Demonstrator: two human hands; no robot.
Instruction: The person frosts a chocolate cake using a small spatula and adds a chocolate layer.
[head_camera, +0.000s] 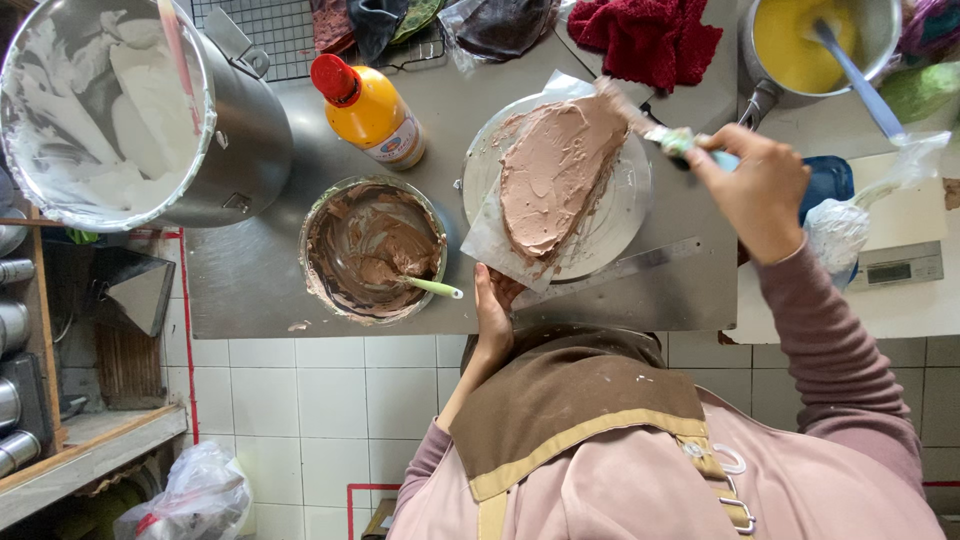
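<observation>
A half-round cake (556, 172) covered in brown chocolate cream lies on a sheet of paper on a round metal turntable (625, 210). My right hand (752, 186) grips a palette knife (655, 132) whose blade rests on the cake's far edge. My left hand (494, 305) touches the near rim of the turntable and the paper's corner. Left of the cake stands a metal bowl (372, 250) of chocolate cream with a pale green spatula (432, 287) in it.
A large steel pot (140, 110) smeared with white cream stands at the far left. An orange squeeze bottle (372, 112), a red cloth (648, 35), a pan of yellow mixture (805, 40), a piping bag (840, 225) and a kitchen scale (900, 265) surround the steel table (250, 290).
</observation>
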